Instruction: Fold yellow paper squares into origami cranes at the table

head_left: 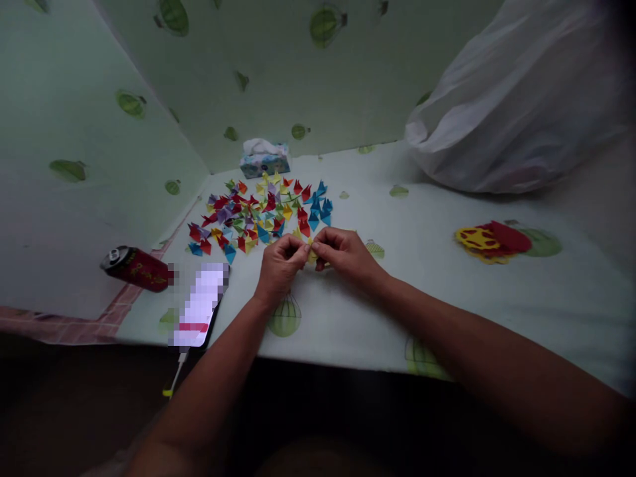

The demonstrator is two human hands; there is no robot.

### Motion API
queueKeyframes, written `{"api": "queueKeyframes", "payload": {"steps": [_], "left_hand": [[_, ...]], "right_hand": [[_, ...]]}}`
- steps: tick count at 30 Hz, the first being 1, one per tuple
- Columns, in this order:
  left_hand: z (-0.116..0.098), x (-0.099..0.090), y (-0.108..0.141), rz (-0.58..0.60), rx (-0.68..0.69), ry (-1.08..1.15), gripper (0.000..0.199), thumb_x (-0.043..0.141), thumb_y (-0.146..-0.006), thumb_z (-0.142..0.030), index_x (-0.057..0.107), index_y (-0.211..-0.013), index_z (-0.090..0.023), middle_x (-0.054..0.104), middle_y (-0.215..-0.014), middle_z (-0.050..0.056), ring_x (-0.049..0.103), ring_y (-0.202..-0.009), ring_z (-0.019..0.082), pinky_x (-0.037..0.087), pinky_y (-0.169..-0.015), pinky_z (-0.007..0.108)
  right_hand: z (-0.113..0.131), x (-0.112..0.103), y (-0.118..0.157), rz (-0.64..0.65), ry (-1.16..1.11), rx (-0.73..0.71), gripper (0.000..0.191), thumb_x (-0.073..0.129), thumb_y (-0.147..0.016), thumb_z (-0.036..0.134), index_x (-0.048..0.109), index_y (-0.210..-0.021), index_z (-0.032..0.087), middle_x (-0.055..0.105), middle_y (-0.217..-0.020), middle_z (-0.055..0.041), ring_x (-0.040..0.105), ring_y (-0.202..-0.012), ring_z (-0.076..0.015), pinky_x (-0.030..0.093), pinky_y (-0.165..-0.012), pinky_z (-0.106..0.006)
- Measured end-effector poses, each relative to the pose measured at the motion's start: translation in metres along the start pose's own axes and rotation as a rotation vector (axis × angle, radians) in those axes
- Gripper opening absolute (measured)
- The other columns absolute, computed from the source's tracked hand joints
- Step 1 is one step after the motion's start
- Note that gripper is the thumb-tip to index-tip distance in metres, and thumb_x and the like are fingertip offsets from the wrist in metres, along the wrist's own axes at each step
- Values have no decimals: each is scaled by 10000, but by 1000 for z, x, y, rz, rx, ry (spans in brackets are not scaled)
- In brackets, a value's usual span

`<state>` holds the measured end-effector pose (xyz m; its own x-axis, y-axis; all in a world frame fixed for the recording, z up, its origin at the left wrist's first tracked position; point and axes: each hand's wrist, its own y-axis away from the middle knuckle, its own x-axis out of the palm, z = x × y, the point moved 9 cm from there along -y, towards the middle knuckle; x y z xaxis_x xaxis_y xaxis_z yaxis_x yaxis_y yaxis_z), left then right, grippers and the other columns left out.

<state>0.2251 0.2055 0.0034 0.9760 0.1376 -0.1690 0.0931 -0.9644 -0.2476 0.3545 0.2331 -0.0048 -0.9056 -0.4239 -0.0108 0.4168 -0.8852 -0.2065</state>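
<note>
Between my two hands is a small piece of yellow paper (311, 250), pinched from both sides and partly hidden by the fingers. My left hand (283, 264) has its thumb and index finger closed on the left side of it. On its right side, the thumb and fingers of my right hand (342, 253) are pressed together. Just beyond my hands lies a spread of small folded paper pieces (248, 215) in red, blue, yellow, purple and green. Some blue ones (319, 211) sit at the right side of that spread.
A tissue box (265, 162) stands against the wall. To the left are a red can (139, 268) and a lit phone (203, 305) with a cable. At right lie red and yellow cut-out shapes (489, 240), below a large white plastic bag (517, 99). The table's front edge runs beneath my forearms.
</note>
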Motion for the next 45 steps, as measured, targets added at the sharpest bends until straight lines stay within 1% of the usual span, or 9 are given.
{"api": "queueKeyframes", "payload": {"steps": [5, 9, 15, 21, 26, 31, 34, 40, 45], "left_hand": [[-1, 4, 0, 41, 30, 2, 242, 715, -801, -313, 576, -658, -175, 526, -580, -47, 430, -540, 74, 359, -543, 216], [0, 7, 1, 88, 28, 15, 233, 714, -814, -315, 599, -669, -173, 544, -593, -39, 471, -566, 82, 395, -582, 222], [15, 18, 2, 203, -98, 189, 254, 717, -841, -413, 664, -784, -172, 646, -674, -10, 569, -578, 97, 452, -594, 230], [20, 19, 1, 192, -140, 261, 295, 765, -803, -447, 663, -766, -173, 618, -643, -20, 546, -560, 87, 455, -585, 219], [22, 24, 3, 249, -159, 224, 312, 784, -788, -459, 676, -773, -166, 628, -656, -11, 550, -559, 89, 443, -570, 219], [21, 21, 2, 233, -135, 186, 304, 798, -789, -416, 652, -718, -159, 604, -614, -16, 502, -540, 75, 388, -530, 203], [22, 21, 2, 237, -130, 195, 313, 809, -780, -420, 652, -715, -158, 623, -635, -10, 509, -544, 75, 394, -523, 199], [27, 24, 2, 221, -232, 362, 371, 775, -783, -521, 700, -803, -158, 670, -704, 12, 583, -564, 92, 492, -566, 219], [28, 24, 2, 224, -250, 401, 350, 830, -729, -484, 717, -803, -161, 674, -690, 6, 587, -558, 86, 498, -565, 210]], "right_hand": [[-2, 2, 0, 15, -94, 16, 290, 706, -796, 407, 545, -697, 188, 575, -680, 21, 595, -569, -103, 525, -560, -258], [-2, 4, 0, 20, -135, 16, 298, 702, -802, 431, 546, -722, 190, 570, -677, 21, 575, -578, -105, 530, -556, -263], [4, -7, 2, -80, 2, -38, 252, 628, -864, 381, 510, -728, 206, 547, -660, 18, 529, -563, -115, 466, -538, -274], [9, -11, 3, -137, 162, -85, 232, 587, -881, 361, 478, -725, 228, 538, -670, 4, 514, -643, -150, 436, -579, -280], [15, -9, 5, -137, 256, -129, 210, 560, -884, 330, 476, -721, 229, 546, -674, 2, 517, -656, -153, 419, -587, -276], [6, -3, 1, -23, 124, -43, 243, 600, -878, 396, 495, -744, 222, 579, -678, 6, 544, -591, -135, 449, -539, -271], [4, -1, 0, 25, 39, -9, 283, 661, -842, 429, 507, -739, 215, 584, -661, 18, 552, -543, -120, 446, -497, -259], [-1, -10, 0, -68, -37, 13, 318, 686, -834, 467, 513, -745, 216, 601, -653, 23, 566, -517, -113, 481, -510, -271], [-3, -10, -1, -90, -28, 5, 340, 706, -819, 479, 509, -735, 215, 588, -644, 28, 555, -498, -109, 460, -486, -263]]}}
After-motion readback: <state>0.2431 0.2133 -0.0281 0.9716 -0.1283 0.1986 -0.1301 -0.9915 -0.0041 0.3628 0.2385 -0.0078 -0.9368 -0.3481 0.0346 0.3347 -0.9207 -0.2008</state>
